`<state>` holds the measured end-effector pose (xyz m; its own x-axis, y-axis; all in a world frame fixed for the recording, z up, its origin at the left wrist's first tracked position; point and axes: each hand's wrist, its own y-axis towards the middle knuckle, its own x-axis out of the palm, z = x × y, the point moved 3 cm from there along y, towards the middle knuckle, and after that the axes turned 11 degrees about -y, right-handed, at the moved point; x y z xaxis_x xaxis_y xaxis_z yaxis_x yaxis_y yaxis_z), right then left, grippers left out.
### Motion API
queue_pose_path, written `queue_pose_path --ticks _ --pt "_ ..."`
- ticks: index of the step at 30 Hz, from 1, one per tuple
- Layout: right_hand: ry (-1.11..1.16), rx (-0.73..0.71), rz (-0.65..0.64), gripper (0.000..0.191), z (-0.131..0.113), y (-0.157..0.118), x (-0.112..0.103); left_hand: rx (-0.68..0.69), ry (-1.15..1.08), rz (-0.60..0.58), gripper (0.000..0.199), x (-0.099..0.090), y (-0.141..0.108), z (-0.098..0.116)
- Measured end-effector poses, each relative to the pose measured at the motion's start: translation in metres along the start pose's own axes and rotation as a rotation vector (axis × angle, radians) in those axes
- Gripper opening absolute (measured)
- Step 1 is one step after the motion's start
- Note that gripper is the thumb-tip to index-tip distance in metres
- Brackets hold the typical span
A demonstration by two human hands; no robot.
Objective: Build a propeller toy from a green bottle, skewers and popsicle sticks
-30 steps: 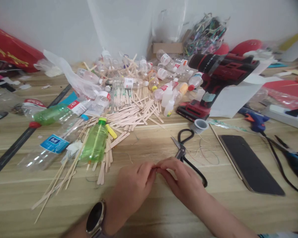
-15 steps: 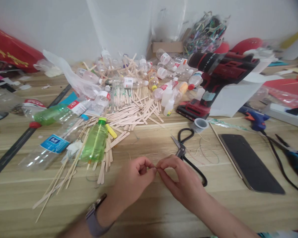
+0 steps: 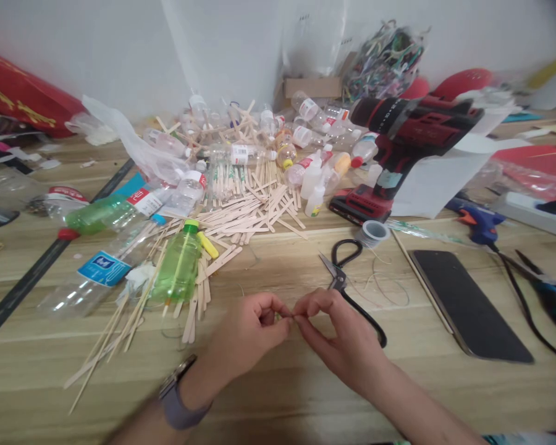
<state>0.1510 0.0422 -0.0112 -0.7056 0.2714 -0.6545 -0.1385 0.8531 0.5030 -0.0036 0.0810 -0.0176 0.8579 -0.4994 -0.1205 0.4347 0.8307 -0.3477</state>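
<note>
My left hand (image 3: 254,327) and my right hand (image 3: 336,334) meet fingertip to fingertip above the near part of the wooden table (image 3: 278,402). Each pinches thumb against index finger. Whatever lies between the fingertips is too small to make out. Black-handled scissors (image 3: 338,281) lie partly open just beyond my right hand, which covers a bit of them. To the left of my left hand are a green plastic bottle (image 3: 178,262) and flat wooden sticks (image 3: 199,309). Thin wires or threads (image 3: 389,281) curl on the table right of the scissors.
A red cordless drill (image 3: 398,154) stands upright behind a grey tape roll (image 3: 374,232). On the right lie a phone (image 3: 467,303), a blue glue gun (image 3: 479,219) and pliers (image 3: 549,296). Plastic bottles (image 3: 241,154) and sticks are heaped at the back. A clear bottle (image 3: 69,303) lies left.
Both hands keep their pinch at nearly the same spot, the fingertips shifting only slightly. The objects on the table have stayed put.
</note>
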Motion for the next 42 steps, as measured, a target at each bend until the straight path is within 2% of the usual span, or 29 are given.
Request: queue_pose_path --ticks 6,10,19,26,33,42 --pt "0.054 -0.023 -0.015 0.023 0.002 -0.001 0.001 -0.019 0.006 -0.02 0.016 -0.001 0.0 0.002" --pt "0.048 -0.054 -0.002 0.023 0.001 -0.002 0.001 -0.025 0.025 0.011 0.02 0.0 -0.001 0.002" --pt "0.03 -0.02 -0.024 0.023 0.001 -0.001 0.002 -0.019 0.086 0.061 0.019 0.0 -0.006 0.005" --pt "0.053 0.026 -0.019 0.023 0.002 -0.002 0.001 0.001 0.117 0.042 0.016 -0.002 -0.007 0.009" --pt "0.12 0.104 -0.072 0.022 0.004 -0.002 0.002 0.036 0.125 0.007 0.012 -0.002 -0.009 0.011" --pt "0.138 0.062 -0.094 0.024 0.002 -0.003 0.004 0.028 0.127 0.0 0.008 -0.001 -0.008 0.012"
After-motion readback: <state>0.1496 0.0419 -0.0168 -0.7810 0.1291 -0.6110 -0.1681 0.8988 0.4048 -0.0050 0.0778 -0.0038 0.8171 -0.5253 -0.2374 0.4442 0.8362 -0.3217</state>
